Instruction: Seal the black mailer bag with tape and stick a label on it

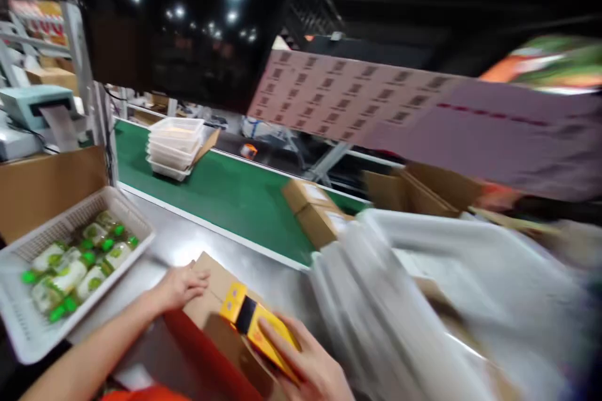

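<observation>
My left hand [181, 287] lies flat on the flap of a brown cardboard box [211, 301] on the steel table in front of me. A yellow and black handheld device [254, 326] is gripped in my right hand [305, 366], held over the same box. Something red [197, 351] shows at the box's near side; I cannot tell what it is. The picture is blurred by motion.
A white plastic basket [28, 326] of green-capped bottles [70, 269] stands at the left. Beyond the table runs a green conveyor belt [226, 188] carrying stacked white trays [174, 147] and sealed cartons [315, 210]. A heap of white bags [423, 301] fills the right. A label printer [32, 106] sits far left.
</observation>
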`<state>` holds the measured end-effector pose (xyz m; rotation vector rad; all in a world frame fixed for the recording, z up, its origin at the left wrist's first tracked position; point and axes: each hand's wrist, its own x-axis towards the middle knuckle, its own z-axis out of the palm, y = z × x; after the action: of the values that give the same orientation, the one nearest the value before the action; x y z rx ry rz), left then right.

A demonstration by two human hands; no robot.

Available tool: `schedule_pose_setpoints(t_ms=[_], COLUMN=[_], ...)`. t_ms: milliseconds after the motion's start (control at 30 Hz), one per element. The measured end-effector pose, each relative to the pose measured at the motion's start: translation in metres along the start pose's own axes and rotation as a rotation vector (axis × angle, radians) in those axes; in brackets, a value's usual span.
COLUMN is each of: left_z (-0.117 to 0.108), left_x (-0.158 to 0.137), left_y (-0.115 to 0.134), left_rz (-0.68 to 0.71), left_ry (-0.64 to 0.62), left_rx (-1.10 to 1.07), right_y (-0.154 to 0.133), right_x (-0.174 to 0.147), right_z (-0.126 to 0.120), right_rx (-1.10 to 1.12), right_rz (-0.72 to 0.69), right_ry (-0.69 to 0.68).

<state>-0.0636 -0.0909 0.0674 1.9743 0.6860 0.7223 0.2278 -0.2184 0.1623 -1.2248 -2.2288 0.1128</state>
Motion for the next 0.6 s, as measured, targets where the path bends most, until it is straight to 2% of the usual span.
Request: schedule_pose_setpoints(t_ms=[67, 133, 233, 333, 533, 600], left_z=[0.003, 0.006, 0.010, 0.010, 0.008, 0.006], left_x=[-0.001, -0.003, -0.005, -0.005, -0.004, -0.004], left_y=[-0.014, -0.024, -0.026, -0.019, -0.010, -0.009], left_rz=[0.013, 0.032, 0.042, -0.007, -0.020, -0.016], left_ry=[-0.008, -0.008, -0.029, -0.021, -0.036, -0.035], left_rx=[0.023, 0.070, 0.111, 0.125, 0.066, 0.057], right_y=[-0.008, -0.013, -0.013, -0.013, -0.008, -0.002], right_x=[-0.023, -0.026, -0.018, -0.019, -0.032, -0.032], right_z=[-0.026, -0.033, -0.023, -0.015, -0.022, -0.020], right_rx=[-0.037, -0.003, 0.012, -0.016, 0.075, 0.045], right_rz=[0.024, 0.029, -0.011, -0.023, 0.018, -0.002], right_ry=[-0.016, 0.007, 0.037, 0.045, 0.012, -0.014])
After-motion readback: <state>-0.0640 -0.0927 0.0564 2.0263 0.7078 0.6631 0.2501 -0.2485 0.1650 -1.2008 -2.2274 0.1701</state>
